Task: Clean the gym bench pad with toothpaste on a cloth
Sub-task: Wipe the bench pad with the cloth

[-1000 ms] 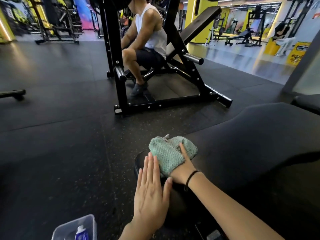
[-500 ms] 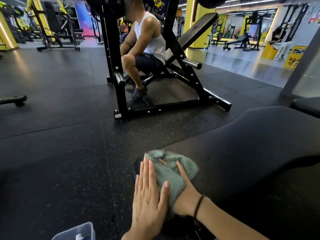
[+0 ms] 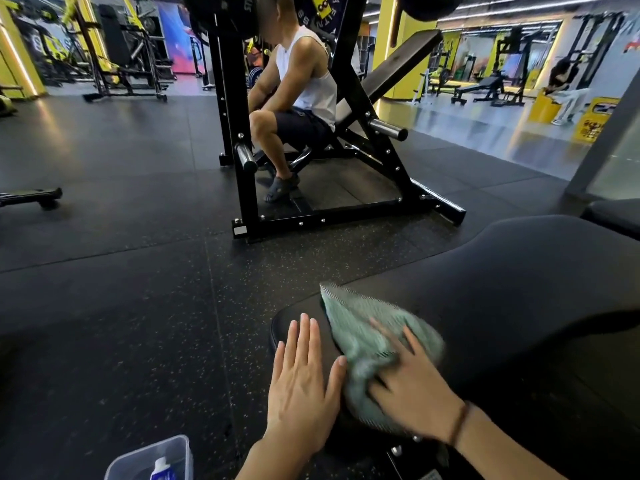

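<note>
The black bench pad [image 3: 502, 289] fills the lower right of the head view, its rounded end pointing left. A green cloth [image 3: 360, 327] lies bunched on that end, blurred by motion. My right hand [image 3: 412, 386] grips the cloth's near part, with fingers spread over it and a dark band on the wrist. My left hand [image 3: 301, 382] rests flat on the pad's end just left of the cloth, fingers straight and together. A toothpaste tube [image 3: 161, 471] stands in a clear plastic box [image 3: 173, 448] on the floor at the bottom edge.
Black speckled rubber floor [image 3: 121, 323] spreads to the left. A black weight machine frame [image 3: 346, 213] stands ahead with a person in a white top seated in it. Another pad edge [image 3: 613, 213] shows at far right. Gym racks line the back.
My right hand has dragged the cloth nearer and to the right along the pad's end. My left hand stays pressed flat beside it. The view has tilted a little.
</note>
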The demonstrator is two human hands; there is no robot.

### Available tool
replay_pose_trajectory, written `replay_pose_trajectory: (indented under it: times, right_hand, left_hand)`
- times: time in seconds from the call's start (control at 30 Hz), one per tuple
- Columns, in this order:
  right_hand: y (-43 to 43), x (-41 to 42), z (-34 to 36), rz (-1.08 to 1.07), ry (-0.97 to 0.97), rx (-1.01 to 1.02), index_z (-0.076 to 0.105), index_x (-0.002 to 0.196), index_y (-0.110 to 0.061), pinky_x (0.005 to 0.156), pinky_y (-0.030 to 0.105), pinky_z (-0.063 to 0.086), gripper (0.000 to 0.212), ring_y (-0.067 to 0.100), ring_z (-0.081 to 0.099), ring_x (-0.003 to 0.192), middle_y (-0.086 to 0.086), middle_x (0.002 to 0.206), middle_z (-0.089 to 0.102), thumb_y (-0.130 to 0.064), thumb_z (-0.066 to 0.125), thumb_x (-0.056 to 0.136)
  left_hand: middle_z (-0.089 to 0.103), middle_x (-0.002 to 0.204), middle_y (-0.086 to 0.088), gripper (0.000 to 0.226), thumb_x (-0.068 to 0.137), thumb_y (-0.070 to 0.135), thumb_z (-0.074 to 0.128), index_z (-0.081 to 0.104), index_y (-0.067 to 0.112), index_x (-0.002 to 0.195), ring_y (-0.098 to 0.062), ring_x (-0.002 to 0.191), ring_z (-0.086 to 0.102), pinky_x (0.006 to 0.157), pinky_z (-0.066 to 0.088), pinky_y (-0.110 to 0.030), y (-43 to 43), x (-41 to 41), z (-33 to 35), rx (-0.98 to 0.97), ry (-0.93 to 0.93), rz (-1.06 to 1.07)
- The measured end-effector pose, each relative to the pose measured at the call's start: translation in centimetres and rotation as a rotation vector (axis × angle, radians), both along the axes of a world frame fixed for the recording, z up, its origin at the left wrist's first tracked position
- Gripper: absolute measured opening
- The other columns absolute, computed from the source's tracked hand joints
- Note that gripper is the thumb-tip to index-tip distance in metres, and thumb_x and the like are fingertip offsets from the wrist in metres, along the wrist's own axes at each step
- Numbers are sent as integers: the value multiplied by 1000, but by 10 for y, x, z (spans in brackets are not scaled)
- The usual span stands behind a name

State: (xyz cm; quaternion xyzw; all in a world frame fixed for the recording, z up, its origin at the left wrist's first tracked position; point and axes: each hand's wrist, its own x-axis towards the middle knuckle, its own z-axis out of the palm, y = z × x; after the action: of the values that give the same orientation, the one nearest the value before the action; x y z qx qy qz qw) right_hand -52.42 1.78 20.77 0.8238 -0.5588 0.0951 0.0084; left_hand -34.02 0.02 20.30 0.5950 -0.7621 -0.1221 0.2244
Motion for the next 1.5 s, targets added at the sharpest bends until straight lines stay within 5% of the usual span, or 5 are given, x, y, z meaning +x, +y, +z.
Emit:
replay_pose_trajectory:
  times: [0.37, 0.8, 0.93, 1.17, 1.5]
  right_hand:
    - [-43, -20, 6, -94, 281, 38, 36, 136, -33, 105, 45, 13, 63, 12, 5, 141, -6, 147, 36, -58, 29, 79]
    - [-60, -74, 7, -78, 332, -74, 30, 141, -32, 108, 50, 12, 62, 13, 0, 144, 1, 153, 31, -49, 25, 82]
    - [0, -91, -23, -25, 211, -177, 39, 131, -31, 108, 47, 16, 46, 15, -1, 147, -4, 160, 8, -44, 31, 88]
    - [-90, -82, -2, -17, 216, 40, 53, 131, -30, 102, 65, 31, 62, 26, 21, 141, 2, 143, 48, -48, 28, 76]
    - [-139, -129, 11, -31, 188, 68, 33, 146, -30, 117, 48, -1, 55, 16, 0, 147, -2, 158, 20, -35, 33, 91]
  left_hand:
    - [52, 139, -4, 66, 100, 42, 8, 56, 9, 130, -19, 128, 48, 107, 15, -37, -14, -35, -4, -22, -265, -60]
    - [42, 147, 6, 62, 99, 47, 8, 47, 18, 139, -17, 135, 39, 105, 21, -37, -12, -32, -2, 9, -345, -97]
    - [-15, 153, 17, 77, 80, 61, -18, -5, 27, 148, -13, 144, -14, 115, -16, -31, -11, -38, 5, -13, -265, -112]
    - [44, 145, 8, 51, 97, 41, 27, 50, 20, 137, -9, 134, 40, 112, 32, -37, -27, -95, 8, 22, -300, -162]
    - [18, 157, 13, 57, 100, 51, 13, 23, 25, 150, -2, 144, 11, 112, 7, -31, -31, -103, 8, -12, -346, -104]
